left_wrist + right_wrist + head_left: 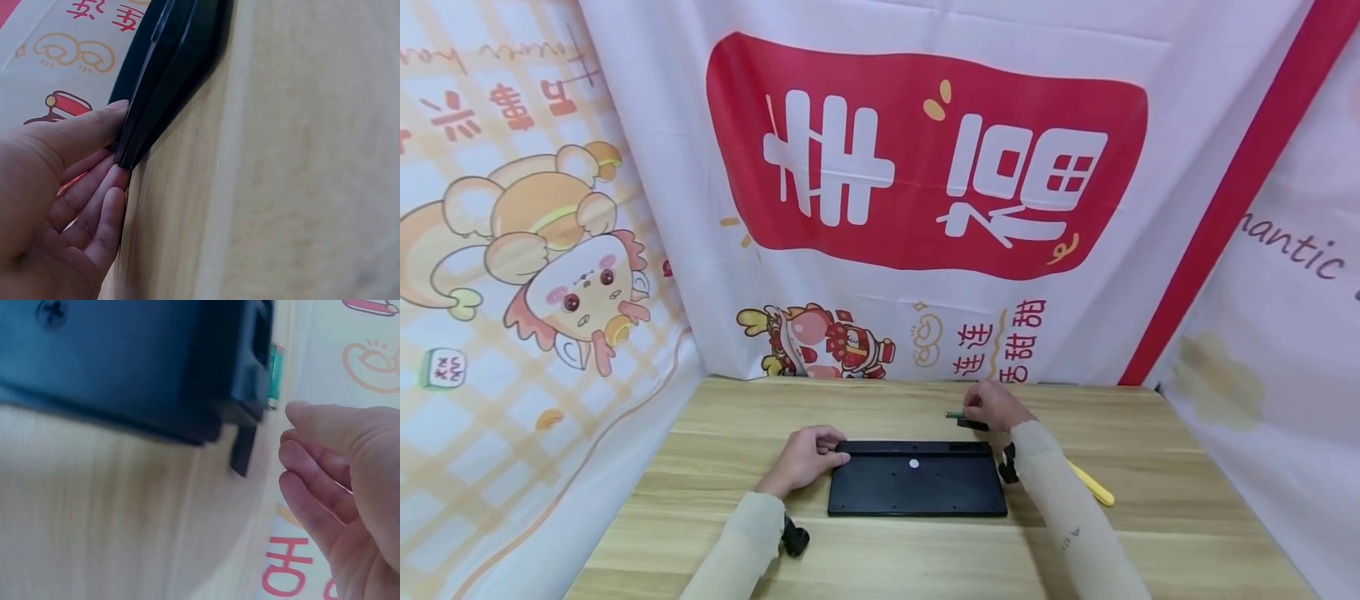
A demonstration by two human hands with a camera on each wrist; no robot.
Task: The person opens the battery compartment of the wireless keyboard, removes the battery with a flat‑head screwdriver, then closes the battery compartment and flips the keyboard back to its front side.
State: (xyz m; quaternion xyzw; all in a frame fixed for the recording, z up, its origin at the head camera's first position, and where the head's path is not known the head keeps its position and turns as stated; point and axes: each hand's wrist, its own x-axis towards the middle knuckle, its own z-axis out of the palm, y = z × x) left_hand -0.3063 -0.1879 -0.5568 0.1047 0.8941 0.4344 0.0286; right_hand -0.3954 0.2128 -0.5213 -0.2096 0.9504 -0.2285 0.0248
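Observation:
A black keyboard lies underside up on the wooden table, its screws and a round white sticker showing. My left hand grips its far left corner. In the left wrist view the thumb presses the upper face and the fingers lie at the edge below. Beyond the keyboard's far right corner, my right hand hovers with loosely bent fingers, nothing visible between them. Close to its fingertips lies a green battery. Beside the battery is a small black strip-like piece, partly hidden by the keyboard in the right wrist view.
A yellow-handled tool lies on the table right of the keyboard, partly hidden under my right forearm. Printed cloth hangs along the table's back edge and on both sides.

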